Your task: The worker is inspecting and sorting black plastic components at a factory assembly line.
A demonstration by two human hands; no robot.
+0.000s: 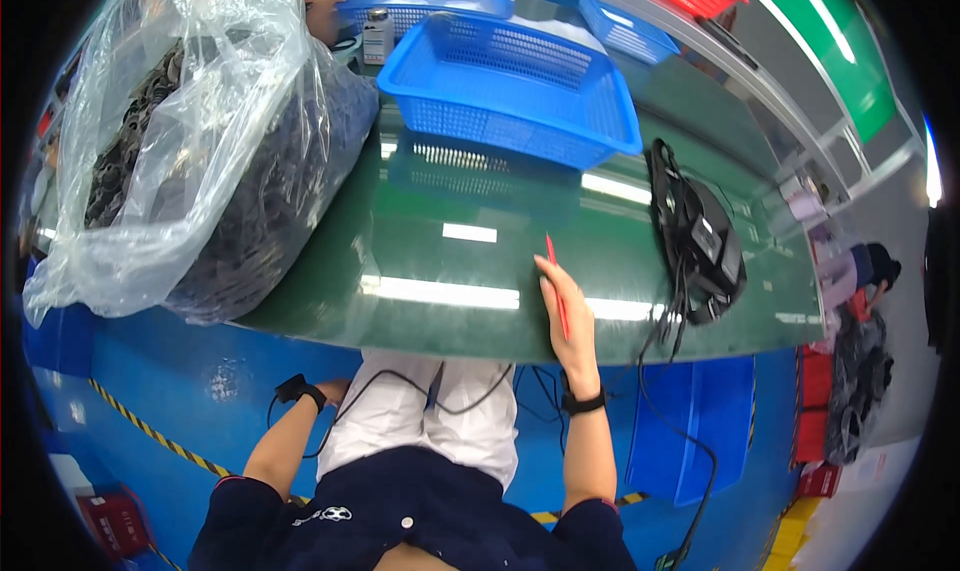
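My right hand (572, 316) is over the front edge of the green table (420, 251), closed around a slim red pen-like stick (551, 251). The stick's pointed end sticks out past my fingertips, away from me. Down beside my left thigh, below table height, is my left hand (334, 390); its fingers are hidden or too small to make out. Both wrists wear black straps, and a small black box with a cable sits at the left one.
A clear plastic bag (270, 161) full of dark pieces bulges over the table's left side. A blue basket (500, 121) stands at the back, near a small bottle (377, 39). On the right lies a black bag with straps and cables (705, 236). Blue bins (690, 421) are below.
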